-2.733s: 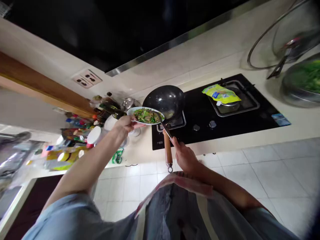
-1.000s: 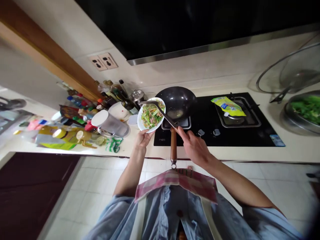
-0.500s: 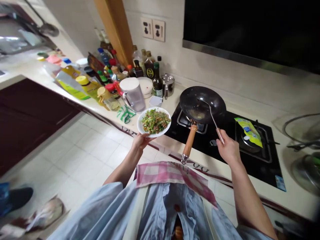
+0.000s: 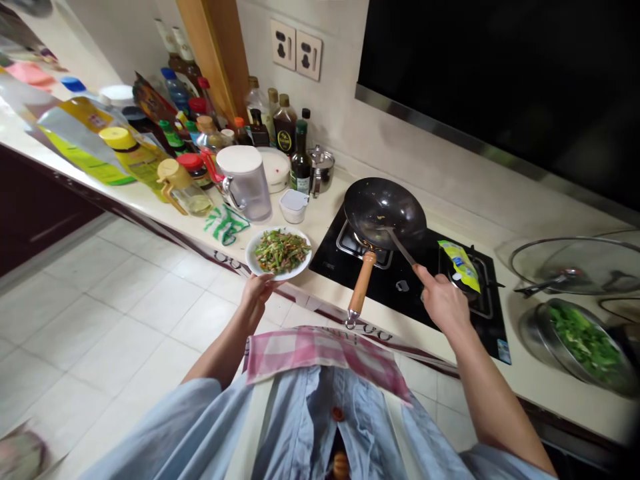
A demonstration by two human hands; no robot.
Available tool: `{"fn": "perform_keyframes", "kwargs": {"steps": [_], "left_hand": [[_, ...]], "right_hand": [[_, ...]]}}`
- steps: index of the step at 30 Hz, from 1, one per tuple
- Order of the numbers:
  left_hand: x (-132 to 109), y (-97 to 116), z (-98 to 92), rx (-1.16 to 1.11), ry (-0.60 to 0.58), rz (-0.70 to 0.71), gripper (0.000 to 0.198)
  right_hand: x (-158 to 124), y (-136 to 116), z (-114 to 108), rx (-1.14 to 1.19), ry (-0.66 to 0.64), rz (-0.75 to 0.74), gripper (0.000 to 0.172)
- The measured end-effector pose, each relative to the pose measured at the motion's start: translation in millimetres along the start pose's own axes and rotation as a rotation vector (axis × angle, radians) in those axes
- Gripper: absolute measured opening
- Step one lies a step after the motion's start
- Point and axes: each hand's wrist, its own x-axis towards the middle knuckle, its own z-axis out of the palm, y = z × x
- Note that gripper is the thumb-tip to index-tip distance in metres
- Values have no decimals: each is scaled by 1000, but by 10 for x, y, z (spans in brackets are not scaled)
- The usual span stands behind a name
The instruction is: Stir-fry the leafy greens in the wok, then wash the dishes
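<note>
**Plate drawn clear of the wok, spatula back in the pan**

Since a second ago the plate [image 4: 305, 263] has come away from the wok's rim and now sits out over the counter's front edge, held level. The spatula [image 4: 397, 245], which then reached over the plate, now lies with its blade inside the wok [image 4: 370, 197].

The left hand [image 4: 257, 297] is clamped on the plate's near edge, fingers underneath. The right hand [image 4: 443, 303] is closed around the end of the spatula's handle.

Judging by how things lie, the dishing-up is about done. The stir-fried green beans [image 4: 280, 251] are heaped on the plate, and only a few scraps show in the wok. The wok stands on the left burner of the black gas hob [image 4: 330, 257], and the plate is not yet set down anywhere.

A yellow packet [image 4: 460, 265] lies on the right burner. Right of the hob, a glass lid [image 4: 560, 263] rests beside a metal bowl [image 4: 543, 333] of raw greens. To the left, the pale countertop [image 4: 320, 213] is crowded with a lidded plastic jug [image 4: 245, 181], sauce bottles [image 4: 300, 160] and oil jugs. Wall sockets [image 4: 296, 47] sit above them, and the floor [image 4: 125, 293] is pale tile.
</note>
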Motion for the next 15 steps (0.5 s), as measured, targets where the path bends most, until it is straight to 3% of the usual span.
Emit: {"fn": "perform_keyframes", "kwargs": {"steps": [7,15], "left_hand": [[36,-8,68,37,14,80,52],[76,171,-8,305,-46,112,40]], "right_hand": [[452,-362,175,95,27,72,53],[594,-373,299,202,20,90,50]]}}
